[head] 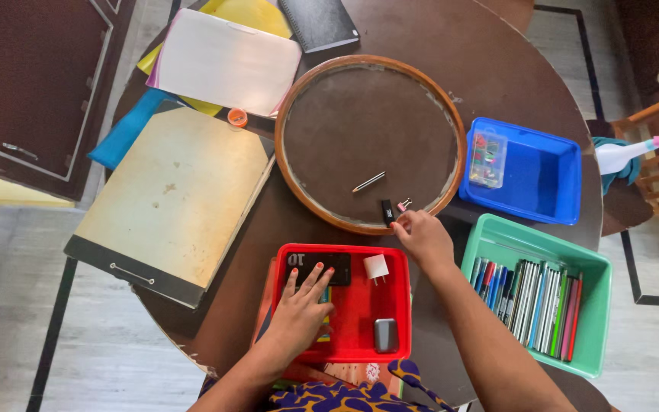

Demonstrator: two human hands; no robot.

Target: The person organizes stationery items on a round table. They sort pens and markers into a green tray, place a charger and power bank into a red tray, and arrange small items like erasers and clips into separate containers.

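The left hand [303, 309] lies flat in the red tray [398, 263], fingers spread wide on a black card [328, 268], not gripping anything. A white plug [376, 268] and a grey box [386, 335] sit in the same tray.

The right hand [423, 235] reaches up to the round tray's [299, 88] edge. Its fingertips touch a small black stick [387, 211], with a pink clip [404, 204] just beside it. I cannot tell if the fingers have closed on the stick.

It is best to pinch the stick on its long sides and lift it straight up, so the clip stays put. The stick is short, flat and black, with a light mark on top.

A pencil [368, 181] lies further in. To the right are a green bin [596, 305] of pens and a blue bin [558, 175].
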